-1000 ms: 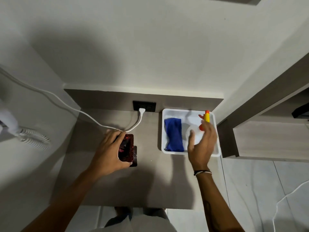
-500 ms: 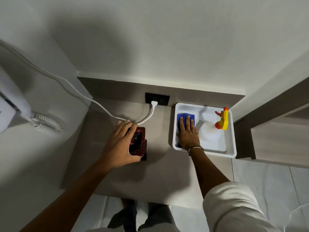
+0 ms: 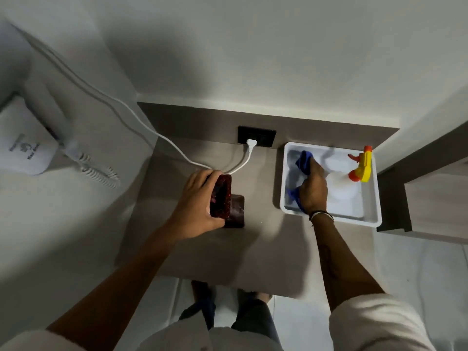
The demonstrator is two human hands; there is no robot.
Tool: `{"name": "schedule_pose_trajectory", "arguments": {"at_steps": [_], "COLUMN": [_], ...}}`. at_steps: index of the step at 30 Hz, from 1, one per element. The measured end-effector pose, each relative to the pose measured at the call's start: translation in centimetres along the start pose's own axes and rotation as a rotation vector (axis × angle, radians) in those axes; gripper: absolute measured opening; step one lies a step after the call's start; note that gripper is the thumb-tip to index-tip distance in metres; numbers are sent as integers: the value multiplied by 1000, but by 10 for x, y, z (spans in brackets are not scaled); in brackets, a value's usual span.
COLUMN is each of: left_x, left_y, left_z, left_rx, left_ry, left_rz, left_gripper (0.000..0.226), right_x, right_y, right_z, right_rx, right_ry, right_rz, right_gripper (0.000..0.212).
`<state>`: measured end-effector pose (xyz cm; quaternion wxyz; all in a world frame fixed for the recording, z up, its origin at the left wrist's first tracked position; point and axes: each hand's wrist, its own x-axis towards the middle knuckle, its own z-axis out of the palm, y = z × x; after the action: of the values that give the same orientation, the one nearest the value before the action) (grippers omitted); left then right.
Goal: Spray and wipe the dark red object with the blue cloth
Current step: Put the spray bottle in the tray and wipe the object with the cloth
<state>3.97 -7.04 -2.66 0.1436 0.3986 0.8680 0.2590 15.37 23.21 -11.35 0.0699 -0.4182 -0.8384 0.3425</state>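
Note:
My left hand (image 3: 196, 201) grips the dark red object (image 3: 221, 196), a flat glossy slab held tilted just above the grey counter (image 3: 253, 244). A dark shape lies on the counter under it. My right hand (image 3: 313, 190) is inside the white tray (image 3: 329, 219) at the counter's right, closed around the blue cloth (image 3: 304, 162), which bunches up out of my fist at both ends. The spray bottle (image 3: 361, 167), white with a yellow and orange trigger head, lies in the tray to the right of my hand.
A white cable (image 3: 243, 162) runs from a black wall socket (image 3: 256, 136) across the counter's back. A white wall-mounted unit with a coiled cord (image 3: 98, 171) hangs at the left. A wooden cabinet (image 3: 435, 198) borders the tray on the right.
My right hand went from beside the spray bottle to the blue cloth, pressed on it, and has now closed on it and bunched it up. My left hand keeps holding the red object.

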Motion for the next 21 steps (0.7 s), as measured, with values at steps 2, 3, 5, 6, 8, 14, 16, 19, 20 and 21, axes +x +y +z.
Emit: {"name": "schedule_pose_trajectory", "arguments": {"at_steps": [2,3,5,6,8,14,16,19,20,21], "left_x": [-8,-13,-20,-22,-22,-20,-21,-24,-24,-24], "left_y": [-10,-16,-28,-33,-43,-72,-82,-88,-88,-86], "left_z": [-5,-6,-10,-11,-13,-18,-19,-18,-18,-18], "left_rx": [-145,-205,-283,-302,-309,-285,-283,-289,-289,-287], "left_ry": [12,14,5,8,8,-18,-22,-38,-34,-30], "left_rz": [-57,-81,-107,-118,-111,-76,-99,-110,-108,-108], "left_gripper": [107,108,109,109,110,115,118,119,118,117], "right_x": [-30,-51,-101,-125,-166,-209,-198,-182,-182,-186], "right_y": [-14,-23,-42,-54,-85,-116,-93,-73,-81,-97], "right_z": [-9,-10,0,11,35,101,99,82,81,81], "right_rx": [208,286,318,307,301,142,-31,-136,-88,50], "right_ry": [107,134,150,112,-1,-229,-222,-258,-295,-314], "right_rz": [-37,-98,-210,-256,-356,-518,-463,-297,-257,-238], "right_gripper": [71,75,78,76,69,116,113,106,102,96]}}
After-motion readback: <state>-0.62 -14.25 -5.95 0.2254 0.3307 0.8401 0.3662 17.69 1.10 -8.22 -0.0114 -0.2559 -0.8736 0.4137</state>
